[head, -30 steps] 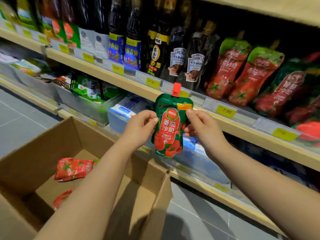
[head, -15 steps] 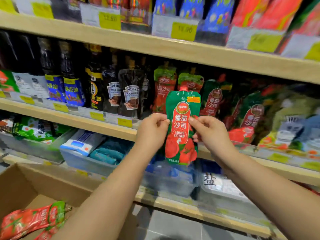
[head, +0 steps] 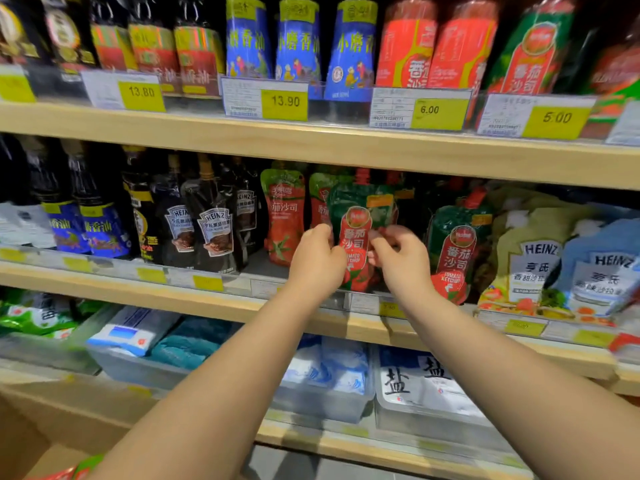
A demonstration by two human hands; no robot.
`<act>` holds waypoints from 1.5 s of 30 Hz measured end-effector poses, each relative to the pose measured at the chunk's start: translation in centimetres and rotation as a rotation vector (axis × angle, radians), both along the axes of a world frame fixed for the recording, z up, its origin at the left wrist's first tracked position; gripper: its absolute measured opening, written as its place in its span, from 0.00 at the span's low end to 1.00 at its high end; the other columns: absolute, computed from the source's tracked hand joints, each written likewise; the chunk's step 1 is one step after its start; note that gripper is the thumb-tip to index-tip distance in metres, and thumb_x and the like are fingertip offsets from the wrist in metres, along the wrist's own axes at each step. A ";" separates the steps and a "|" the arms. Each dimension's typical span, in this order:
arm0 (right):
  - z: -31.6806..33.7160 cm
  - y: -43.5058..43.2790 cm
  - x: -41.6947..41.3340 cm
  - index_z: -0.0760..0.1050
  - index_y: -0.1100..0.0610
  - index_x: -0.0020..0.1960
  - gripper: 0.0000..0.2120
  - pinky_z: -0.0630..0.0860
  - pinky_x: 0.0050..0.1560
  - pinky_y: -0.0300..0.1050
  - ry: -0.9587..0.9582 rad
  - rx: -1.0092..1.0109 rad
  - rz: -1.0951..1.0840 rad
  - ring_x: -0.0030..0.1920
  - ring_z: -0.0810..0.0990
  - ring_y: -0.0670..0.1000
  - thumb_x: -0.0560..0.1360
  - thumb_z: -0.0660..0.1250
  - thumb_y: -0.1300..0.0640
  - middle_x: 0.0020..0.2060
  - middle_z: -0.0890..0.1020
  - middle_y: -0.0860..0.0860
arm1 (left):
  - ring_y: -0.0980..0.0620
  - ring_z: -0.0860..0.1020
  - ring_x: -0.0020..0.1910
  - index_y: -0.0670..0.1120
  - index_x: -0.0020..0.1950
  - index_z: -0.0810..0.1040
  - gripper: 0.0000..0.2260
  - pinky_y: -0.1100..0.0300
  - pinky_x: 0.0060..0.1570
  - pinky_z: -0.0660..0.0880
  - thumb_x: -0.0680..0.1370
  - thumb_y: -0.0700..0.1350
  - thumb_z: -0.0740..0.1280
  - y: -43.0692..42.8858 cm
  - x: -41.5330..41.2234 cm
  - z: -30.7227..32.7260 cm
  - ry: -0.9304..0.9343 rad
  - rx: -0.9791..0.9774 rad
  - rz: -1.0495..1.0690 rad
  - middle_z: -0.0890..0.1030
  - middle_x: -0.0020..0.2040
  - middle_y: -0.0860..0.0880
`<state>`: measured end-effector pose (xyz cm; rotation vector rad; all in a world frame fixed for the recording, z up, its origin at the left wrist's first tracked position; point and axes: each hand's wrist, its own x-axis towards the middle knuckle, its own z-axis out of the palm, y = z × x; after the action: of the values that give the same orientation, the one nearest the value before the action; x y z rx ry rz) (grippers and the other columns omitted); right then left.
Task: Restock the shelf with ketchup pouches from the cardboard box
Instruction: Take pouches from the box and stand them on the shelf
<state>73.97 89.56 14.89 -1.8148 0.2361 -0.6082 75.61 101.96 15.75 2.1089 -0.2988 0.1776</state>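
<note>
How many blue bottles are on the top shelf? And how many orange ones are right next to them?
Blue-label bottles: 3
Orange-red packs: 2
Total: 5

Two hands, the left hand (head: pixel 317 261) and the right hand (head: pixel 401 265), are holding one ketchup pouch (head: pixel 360 216) between them. One matching pouch (head: pixel 453 258) is standing just right of the right hand, two red-bodied pouches (head: pixel 284 216) are standing just above and left of the left hand, and three blue bottles (head: pixel 298 39) are sitting above both hands.
</note>
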 end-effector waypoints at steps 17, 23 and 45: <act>-4.3 -1.7 -2.2 0.63 0.57 0.71 0.21 0.64 0.47 0.36 0.101 -0.293 -0.075 0.43 0.71 0.42 0.79 0.56 0.53 0.64 0.69 0.55 | 0.49 0.78 0.54 0.50 0.63 0.75 0.17 0.53 0.54 0.76 0.75 0.44 0.60 -1.3 -1.4 -3.3 0.030 0.180 -0.086 0.81 0.57 0.50; -4.5 -3.2 -3.4 0.58 0.59 0.73 0.22 0.58 0.57 0.34 0.163 -0.336 -0.082 0.62 0.66 0.46 0.81 0.52 0.55 0.71 0.64 0.54 | 0.47 0.78 0.51 0.46 0.61 0.75 0.14 0.50 0.50 0.77 0.76 0.44 0.61 -3.6 -1.9 -2.8 0.024 0.246 -0.138 0.81 0.54 0.48; -11.7 16.3 -1.9 0.63 0.46 0.37 0.14 0.66 0.35 0.34 -0.002 -0.222 0.300 0.29 0.68 0.42 0.70 0.68 0.58 0.34 0.70 0.49 | 0.58 0.74 0.41 0.50 0.50 0.76 0.12 0.62 0.51 0.72 0.72 0.36 0.61 16.3 -2.0 -15.3 0.019 -0.372 0.513 0.78 0.54 0.47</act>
<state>72.11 105.91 3.18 -2.0135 -0.1097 -0.4357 73.58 118.28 0.50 1.7752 0.2773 0.4758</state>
